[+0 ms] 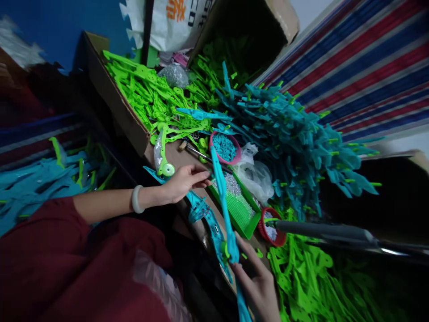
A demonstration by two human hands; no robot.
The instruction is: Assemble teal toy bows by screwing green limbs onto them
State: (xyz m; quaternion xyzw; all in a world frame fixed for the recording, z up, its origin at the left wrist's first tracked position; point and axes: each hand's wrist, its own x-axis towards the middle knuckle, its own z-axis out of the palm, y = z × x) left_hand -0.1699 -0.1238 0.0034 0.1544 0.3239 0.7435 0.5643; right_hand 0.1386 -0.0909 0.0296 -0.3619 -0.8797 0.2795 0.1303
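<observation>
Head view, tilted frame. Work surface is a brown cardboard-covered table [174,156], crowded.

Left hand [182,181]: reaches across the near edge of the table, fingers loosely extended, tips resting on or just beside the upper end of a long teal plastic piece [223,197]. Not a clear pinch; cannot tell if it grips. Pale bangle [136,199] on the wrist, dark red sleeve [40,241] behind.

Right hand [258,286]: at the near edge, fingers spread along the lower end of the same teal piece, supporting it from beneath, apparently to keep it steady where a green part [225,250] sits on it.

The teal piece runs from the near edge up over a green tray [250,226] of small silvery bits, so fasteners lie within short reach. A pink-rimmed bowl [225,148] of teal bits and a red basket [271,228] flank the tray. Teal pile [295,138] toward the right edge, green pile [147,94] at the far edge, sorted by colour. A grey tool handle [328,231] enters from the right; holder not seen.
</observation>
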